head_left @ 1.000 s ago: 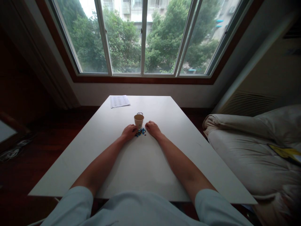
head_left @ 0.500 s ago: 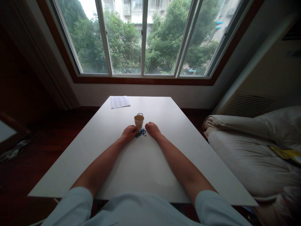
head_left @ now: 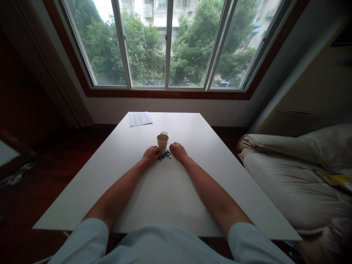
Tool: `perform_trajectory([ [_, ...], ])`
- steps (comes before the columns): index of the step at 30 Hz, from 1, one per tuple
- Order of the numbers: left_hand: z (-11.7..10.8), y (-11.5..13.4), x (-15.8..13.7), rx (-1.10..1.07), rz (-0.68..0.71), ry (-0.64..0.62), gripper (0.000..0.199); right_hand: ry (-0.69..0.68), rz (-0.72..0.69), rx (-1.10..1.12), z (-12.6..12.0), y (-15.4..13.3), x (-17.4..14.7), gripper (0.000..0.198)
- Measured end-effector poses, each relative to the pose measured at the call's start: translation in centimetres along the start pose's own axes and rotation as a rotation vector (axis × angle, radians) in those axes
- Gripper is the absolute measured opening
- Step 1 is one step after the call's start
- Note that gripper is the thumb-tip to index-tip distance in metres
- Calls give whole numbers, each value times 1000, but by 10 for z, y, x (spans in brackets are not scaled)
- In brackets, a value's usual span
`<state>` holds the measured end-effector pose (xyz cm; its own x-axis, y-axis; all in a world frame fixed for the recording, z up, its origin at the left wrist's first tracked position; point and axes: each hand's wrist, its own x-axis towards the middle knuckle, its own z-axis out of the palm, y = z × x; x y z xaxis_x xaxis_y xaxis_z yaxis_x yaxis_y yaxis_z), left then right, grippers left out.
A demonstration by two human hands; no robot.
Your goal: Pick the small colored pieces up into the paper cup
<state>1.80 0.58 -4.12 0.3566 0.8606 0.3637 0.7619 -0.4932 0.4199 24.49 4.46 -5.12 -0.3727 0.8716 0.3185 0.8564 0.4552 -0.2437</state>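
A light brown paper cup (head_left: 162,143) stands upright on the white table, its open top facing up. Just in front of it lies a small heap of blue and dark beads or similar little pieces (head_left: 165,154). My left hand (head_left: 151,154) rests at the heap's left edge, fingers curled together; whatever they may hold is too small to make out. To the right of the cup and heap is my right hand (head_left: 178,150), also closed, its fingertips pressed together towards the cup. Any piece between those fingers cannot be told.
Beyond the cup lies a thin dark loop (head_left: 164,133), perhaps a cord. Printed sheets of paper (head_left: 140,118) lie at the far left corner of the white table (head_left: 170,198). A padded beige sofa (head_left: 291,172) stands at the right, and a window (head_left: 167,47) is ahead.
Hardly anything differs. Both hands keep their places beside the heap, with only slight finger movement, and the cup stays put.
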Motion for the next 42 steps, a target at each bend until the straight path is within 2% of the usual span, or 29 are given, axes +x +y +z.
perform_trajectory([
  [29, 4, -5, 1, 4, -5, -4, 21, -13, -77, 68, -3, -11, -1, 17],
  [42, 3, -3, 1, 21, -20, -14, 21, -6, -65, 109, -1, -8, -1, 18],
])
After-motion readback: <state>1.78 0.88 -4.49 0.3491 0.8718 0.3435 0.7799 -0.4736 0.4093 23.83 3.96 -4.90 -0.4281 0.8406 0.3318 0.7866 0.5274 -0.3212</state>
